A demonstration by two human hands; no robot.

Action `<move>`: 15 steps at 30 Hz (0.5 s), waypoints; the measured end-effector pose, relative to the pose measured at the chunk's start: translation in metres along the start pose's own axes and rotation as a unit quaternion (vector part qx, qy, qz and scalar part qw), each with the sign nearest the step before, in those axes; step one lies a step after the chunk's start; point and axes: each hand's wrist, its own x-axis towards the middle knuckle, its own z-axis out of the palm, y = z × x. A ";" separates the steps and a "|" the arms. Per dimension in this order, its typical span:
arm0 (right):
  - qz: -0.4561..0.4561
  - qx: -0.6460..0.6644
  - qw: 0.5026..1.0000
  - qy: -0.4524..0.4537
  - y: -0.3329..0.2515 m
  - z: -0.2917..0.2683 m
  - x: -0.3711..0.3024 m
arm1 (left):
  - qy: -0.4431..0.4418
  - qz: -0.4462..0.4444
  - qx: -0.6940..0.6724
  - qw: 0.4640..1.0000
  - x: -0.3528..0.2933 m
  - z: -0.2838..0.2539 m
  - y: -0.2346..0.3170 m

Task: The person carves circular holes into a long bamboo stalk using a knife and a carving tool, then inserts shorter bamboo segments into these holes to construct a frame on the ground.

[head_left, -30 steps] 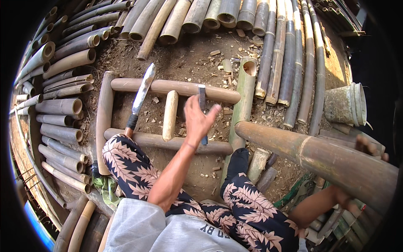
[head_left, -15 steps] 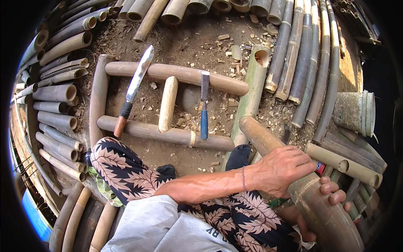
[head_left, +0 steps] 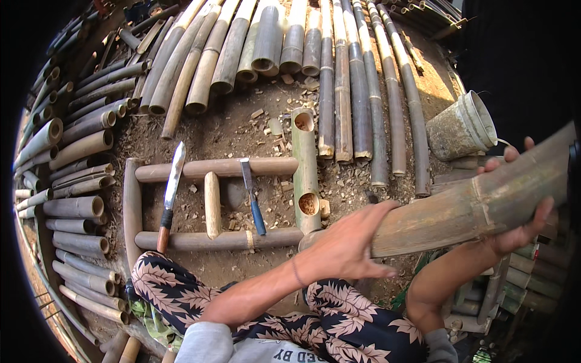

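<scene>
My left hand (head_left: 342, 245) lies across a thick brown bamboo pole (head_left: 436, 215), thumb and fingers straddling it near its narrow end. Farther up, my right hand (head_left: 526, 221) holds the pole from beneath, fingertips showing on its far side. The pole slants up to the right. On the ground left of it, brown bamboo rails (head_left: 224, 168) lie beside a green bamboo post (head_left: 307, 163) with two holes cut in it. A long knife (head_left: 172, 193) and a blue-handled chisel (head_left: 252, 196) rest across the rails, with a short pale stick (head_left: 212, 206) between them.
Bamboo poles (head_left: 230, 57) line the far side, and cut lengths (head_left: 75, 207) are stacked along the left. A dirty white bucket (head_left: 457, 127) is tilted at the right. Wood chips (head_left: 278, 127) litter the dirt. More bamboo pieces (head_left: 535, 272) lie at the lower right.
The held pole has swung up toward the right, and its narrow end has moved off the green post, whose lower hole now shows. The view has shifted too.
</scene>
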 end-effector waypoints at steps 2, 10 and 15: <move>0.051 0.042 0.997 0.034 0.030 -0.002 0.014 | 0.038 -0.135 0.028 0.990 -0.063 0.011 -0.044; 0.283 0.028 0.955 0.085 0.230 0.004 0.011 | 0.165 -0.419 0.110 0.886 -0.189 0.053 -0.046; 0.406 0.008 0.908 0.102 0.339 -0.034 -0.025 | 0.173 -0.497 -0.018 0.850 -0.167 0.073 -0.036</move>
